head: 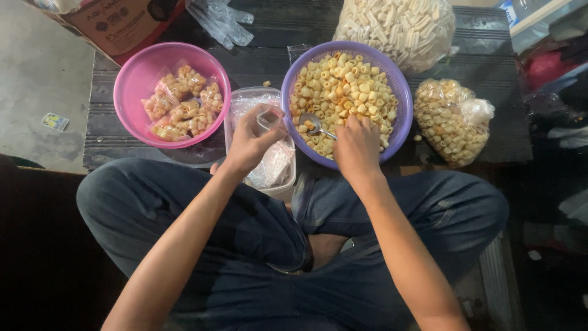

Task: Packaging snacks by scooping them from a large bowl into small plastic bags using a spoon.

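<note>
My right hand grips a metal spoon whose bowl lies in the purple bowl full of pale tube-shaped snacks. Just left of that bowl, my left hand pinches a small clear plastic bag open above a clear tub of empty bags. A pink bowl at the left holds several small filled and sealed bags. I sit cross-legged in jeans behind a low dark board.
A large clear bag of white tube snacks stands behind the purple bowl. A smaller bag of yellow snacks lies to its right. A cardboard box and crumpled plastic are at the back left.
</note>
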